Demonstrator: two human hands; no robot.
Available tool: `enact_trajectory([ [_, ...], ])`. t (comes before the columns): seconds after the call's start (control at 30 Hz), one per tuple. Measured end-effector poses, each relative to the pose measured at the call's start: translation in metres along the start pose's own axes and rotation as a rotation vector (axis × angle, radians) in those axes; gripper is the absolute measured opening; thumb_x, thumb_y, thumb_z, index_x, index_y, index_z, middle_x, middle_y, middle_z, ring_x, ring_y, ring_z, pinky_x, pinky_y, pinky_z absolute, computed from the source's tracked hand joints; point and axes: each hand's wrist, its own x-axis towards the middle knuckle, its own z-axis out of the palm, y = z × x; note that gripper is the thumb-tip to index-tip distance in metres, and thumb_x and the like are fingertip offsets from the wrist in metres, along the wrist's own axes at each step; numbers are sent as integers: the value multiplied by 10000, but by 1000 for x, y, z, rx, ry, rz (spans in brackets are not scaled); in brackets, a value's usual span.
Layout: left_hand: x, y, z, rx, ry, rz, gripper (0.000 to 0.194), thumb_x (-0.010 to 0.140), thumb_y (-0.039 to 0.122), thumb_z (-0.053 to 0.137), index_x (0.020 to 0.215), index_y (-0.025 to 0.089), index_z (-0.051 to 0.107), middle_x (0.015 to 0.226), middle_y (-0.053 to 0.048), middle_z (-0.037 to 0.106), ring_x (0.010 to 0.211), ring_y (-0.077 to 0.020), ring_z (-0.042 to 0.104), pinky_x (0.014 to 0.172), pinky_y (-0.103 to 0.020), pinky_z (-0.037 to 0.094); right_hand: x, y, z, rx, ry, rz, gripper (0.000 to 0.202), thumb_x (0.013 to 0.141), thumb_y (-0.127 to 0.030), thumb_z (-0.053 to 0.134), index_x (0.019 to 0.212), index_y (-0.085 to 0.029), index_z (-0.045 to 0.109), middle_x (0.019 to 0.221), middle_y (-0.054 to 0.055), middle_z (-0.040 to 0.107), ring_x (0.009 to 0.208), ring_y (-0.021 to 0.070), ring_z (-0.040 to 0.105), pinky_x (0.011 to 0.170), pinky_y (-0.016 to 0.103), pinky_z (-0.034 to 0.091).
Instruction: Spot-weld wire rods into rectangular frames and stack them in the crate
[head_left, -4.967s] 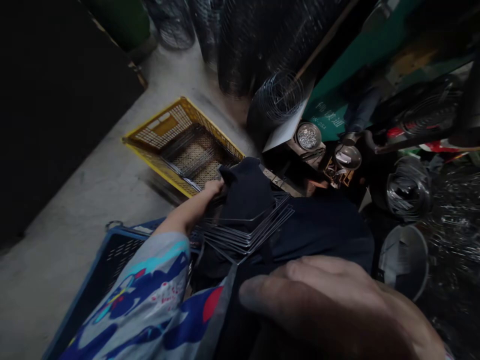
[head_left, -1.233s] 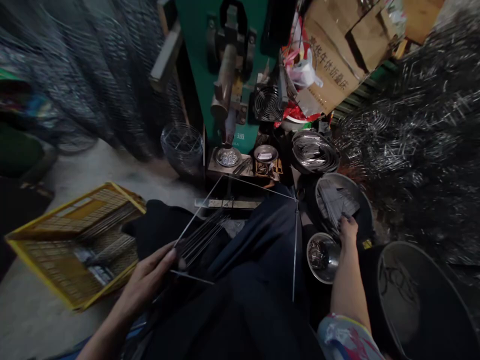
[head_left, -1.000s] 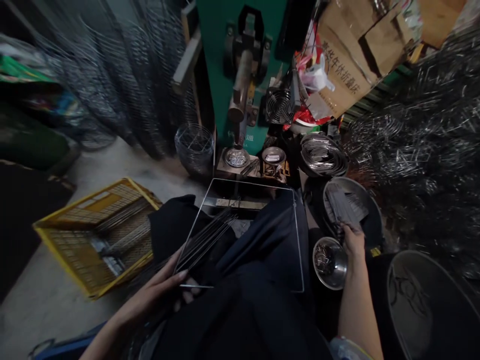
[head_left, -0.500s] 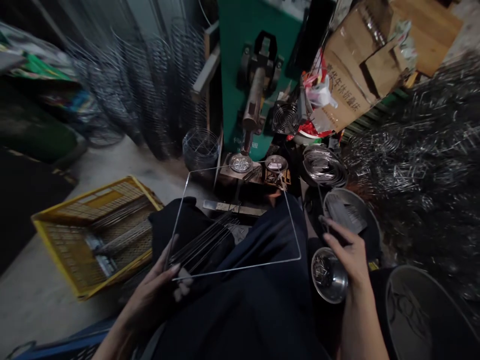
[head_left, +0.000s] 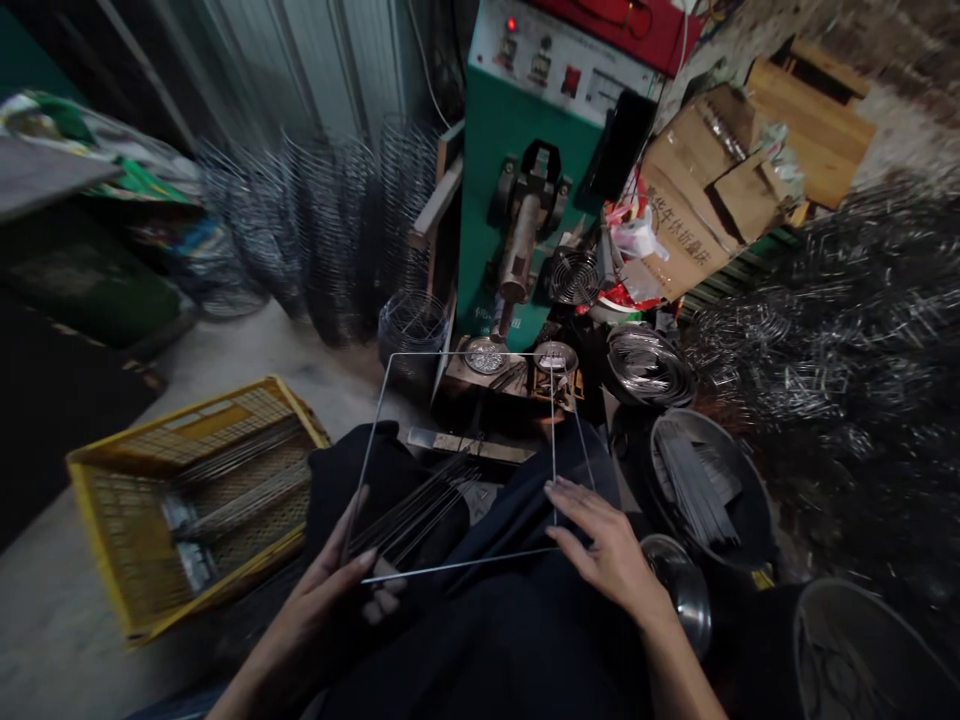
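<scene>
A bent wire frame point(head_left: 377, 418), roughly four-sided, is held above my lap. My left hand point(head_left: 349, 570) pinches its lower left corner between thumb and fingers. At the right side, my right hand point(head_left: 600, 535) has its fingertips closed on a straight wire point(head_left: 553, 420) that runs upright beside the frame's right edge. Several loose straight wires point(head_left: 420, 510) lie across my dark trousers. Beyond the frame, a dish of small shiny pieces point(head_left: 485, 356) sits under the arm of a green machine point(head_left: 487, 160).
A yellow crate point(head_left: 187, 415) with wires stands at the left. To the right are a pan of metal strips point(head_left: 694, 480), a steel bowl point(head_left: 690, 600), a coil of wire point(head_left: 649, 365) and a heap of wire parts point(head_left: 810, 310). A cardboard box point(head_left: 697, 210) leans behind.
My right hand has moved left from above the steel bowl to the frame's right side, bringing a straight wire. The view has tilted up, showing more of the machine.
</scene>
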Motion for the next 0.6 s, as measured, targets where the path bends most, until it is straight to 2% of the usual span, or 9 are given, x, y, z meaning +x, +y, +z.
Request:
enact_trajectory([
  [0.17,1,-3,-4,0,-19,-12,1075,771,336,762,1580,331,54,700,-45,714,527,-201,636,463,-249,483,4,-4,5,-35,-68,18,439,938,-258,585,1377,-262,571,1353,75,623,1290,251,557,1095,471,465],
  [0.33,11,-14,2,2,-102,-65,1150,742,370,788,1578,334,-1,710,-53,723,573,-250,685,490,-287,520,27,-25,44,45,-212,-138,476,907,-262,636,1377,-237,564,1364,77,615,1294,227,555,1124,415,432],
  [0.43,13,-18,8,-18,-121,-60,1151,746,376,785,1578,323,-9,706,-57,726,575,-256,692,500,-295,530,33,-32,59,108,-216,-221,487,918,-271,631,1396,-238,543,1365,68,615,1295,197,553,1115,361,443],
  [0.6,10,-14,9,-67,-50,-2,1074,778,347,756,1578,347,40,705,-38,724,558,-224,680,481,-255,506,23,-25,49,103,-163,-132,467,945,-231,574,1410,-219,537,1396,70,589,1308,199,541,1099,349,468],
])
